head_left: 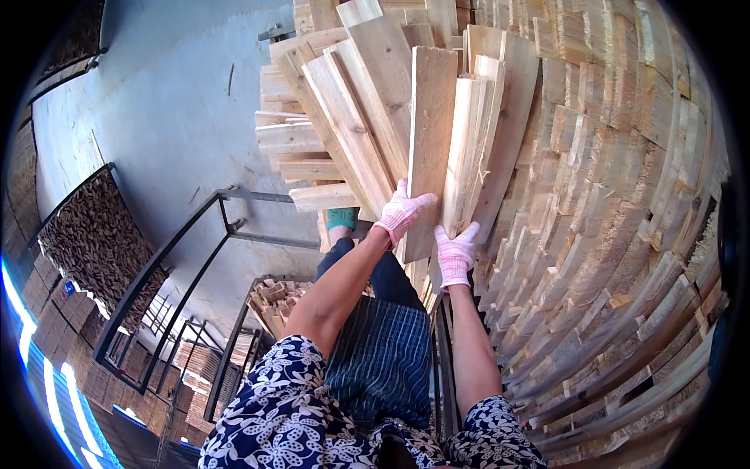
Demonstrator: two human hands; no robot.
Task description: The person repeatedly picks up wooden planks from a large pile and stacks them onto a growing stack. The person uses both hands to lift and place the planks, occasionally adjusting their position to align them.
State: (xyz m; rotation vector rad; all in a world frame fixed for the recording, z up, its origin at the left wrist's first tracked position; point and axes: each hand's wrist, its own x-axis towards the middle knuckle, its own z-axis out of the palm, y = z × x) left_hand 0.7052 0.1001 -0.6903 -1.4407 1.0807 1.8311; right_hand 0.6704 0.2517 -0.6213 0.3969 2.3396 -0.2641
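Observation:
Both of my hands wear pink-and-white knit gloves. My left hand [402, 211] grips the lower part of a pale wooden board [431, 117], at its left edge, its thumb and fingers on either side. Close to its right, my right hand [455, 256] closes round the near ends of a few narrow wooden boards [464, 148] lying together. Its fingertips are partly hidden beyond the wood. More loose boards [348, 117] fan out to the left of the held ones. A wider board [512, 125] leans just right of the narrow ones.
A tall stack of boards [578, 227] fills the right side. At left stands a black metal frame [160, 270] on the grey floor [172, 94]. Short wood pieces [280, 301] are heaped beside my legs, and a rack packed with wood [98, 234] stands farther left.

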